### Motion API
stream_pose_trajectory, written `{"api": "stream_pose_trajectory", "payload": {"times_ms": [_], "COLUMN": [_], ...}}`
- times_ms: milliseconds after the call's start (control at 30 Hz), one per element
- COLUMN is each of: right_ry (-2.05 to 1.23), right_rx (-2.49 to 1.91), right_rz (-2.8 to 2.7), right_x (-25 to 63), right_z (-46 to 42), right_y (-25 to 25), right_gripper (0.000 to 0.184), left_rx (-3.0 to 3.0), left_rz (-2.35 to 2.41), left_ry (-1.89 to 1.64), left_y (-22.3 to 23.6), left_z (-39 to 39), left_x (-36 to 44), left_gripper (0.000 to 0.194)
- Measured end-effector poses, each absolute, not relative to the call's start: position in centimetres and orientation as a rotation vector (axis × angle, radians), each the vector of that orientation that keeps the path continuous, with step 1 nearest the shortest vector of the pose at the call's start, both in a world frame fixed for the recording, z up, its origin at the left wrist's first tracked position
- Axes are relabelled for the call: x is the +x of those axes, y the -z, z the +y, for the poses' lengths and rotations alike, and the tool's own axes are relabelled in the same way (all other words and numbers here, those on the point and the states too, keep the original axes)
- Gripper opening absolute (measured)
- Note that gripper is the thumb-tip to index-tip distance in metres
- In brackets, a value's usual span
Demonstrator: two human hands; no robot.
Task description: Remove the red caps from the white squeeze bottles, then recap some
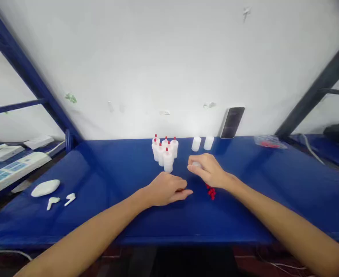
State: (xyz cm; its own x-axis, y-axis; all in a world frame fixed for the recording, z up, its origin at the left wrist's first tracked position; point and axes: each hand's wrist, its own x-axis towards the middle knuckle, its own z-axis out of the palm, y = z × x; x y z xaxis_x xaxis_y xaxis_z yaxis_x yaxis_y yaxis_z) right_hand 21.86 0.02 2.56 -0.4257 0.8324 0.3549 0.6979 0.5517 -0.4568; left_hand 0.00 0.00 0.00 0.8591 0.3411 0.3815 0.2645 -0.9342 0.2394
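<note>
My right hand (208, 169) is closed around a small white plastic bottle (197, 164), of which only the pale end shows between thumb and fingers. Just left of it, my left hand (169, 189) is low over the blue table with its fingers curled and thumb pointing right; whatever it may hold is hidden. Small red caps (211, 193) lie in a loose pile beneath my right wrist. Behind my left hand stands a group of several white bottles (168, 161) with red tips. Two white bottles without visible red tips (196, 144) stand near the wall.
A dark-screened phone (233, 122) leans on the wall at the back of the blue table (106, 169). Toward the right lies a clear bag (270, 142) with red pieces. White earbuds (70, 199) and their case (45, 188) are at left, near a white power strip (16, 169).
</note>
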Motion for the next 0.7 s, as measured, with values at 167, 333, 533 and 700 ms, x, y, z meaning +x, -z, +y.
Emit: {"api": "stream_pose_trajectory", "payload": {"times_ms": [167, 333, 533, 700], "right_ry": [-0.351, -0.327, -0.208, -0.148], "right_rx": [-1.373, -1.333, -1.468, -1.507], "right_rz": [-2.295, -2.337, -2.359, -2.434], "right_x": [22.3, 22.1, 21.7, 21.9], "right_z": [0.8, 1.2, 1.9, 2.6], "right_y": [-2.7, -2.3, -2.4, -2.4], "right_gripper": [0.021, 0.027, 0.047, 0.042], "left_rx": [2.820, 2.824, 2.832, 2.832], "left_rz": [0.481, 0.503, 0.478, 0.486], "left_ry": [-0.560, -0.537, -0.537, -0.524], "left_y": [-0.3, -0.3, -0.4, -0.2], "left_z": [0.0, -0.1, 0.0, 0.1], "left_x": [0.2, 0.1, -0.1, -0.1], "left_gripper": [0.043, 0.043, 0.041, 0.040]}}
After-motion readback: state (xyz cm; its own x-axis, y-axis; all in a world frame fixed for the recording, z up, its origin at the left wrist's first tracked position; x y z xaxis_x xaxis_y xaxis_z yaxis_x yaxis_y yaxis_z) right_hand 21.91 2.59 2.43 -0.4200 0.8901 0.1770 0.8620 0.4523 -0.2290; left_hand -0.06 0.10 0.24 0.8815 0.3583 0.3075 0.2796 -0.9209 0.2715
